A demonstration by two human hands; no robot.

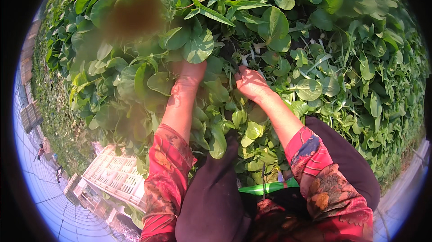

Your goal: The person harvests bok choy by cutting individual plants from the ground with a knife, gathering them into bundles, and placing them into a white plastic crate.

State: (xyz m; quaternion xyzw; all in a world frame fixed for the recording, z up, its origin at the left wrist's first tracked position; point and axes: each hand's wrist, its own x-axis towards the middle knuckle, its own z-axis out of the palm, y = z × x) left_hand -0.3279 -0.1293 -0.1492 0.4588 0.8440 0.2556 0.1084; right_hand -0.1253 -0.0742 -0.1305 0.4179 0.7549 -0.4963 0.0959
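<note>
Dense leafy green vegetables (273, 29) fill the bed before me. My left hand (193, 65) reaches in among the leaves; its fingers are hidden beneath a broad round leaf (198, 47). To its right, my right hand (249, 79) is low by the pale stems (244, 60) with its fingers curled. A dark, narrow thing (233, 64) lies at those fingertips, possibly a blade, too shaded to name. Whether the hand grips it does not show clearly. Small bright leaves (253, 130) stand between my forearms.
White plastic crates (116, 174) stand at the lower left, beside my left sleeve. A green shiny object (268, 188) lies between my knees. Another crate (31, 117) and small distant people (41, 151) are at the far left. A brown blur covers part of the upper left view.
</note>
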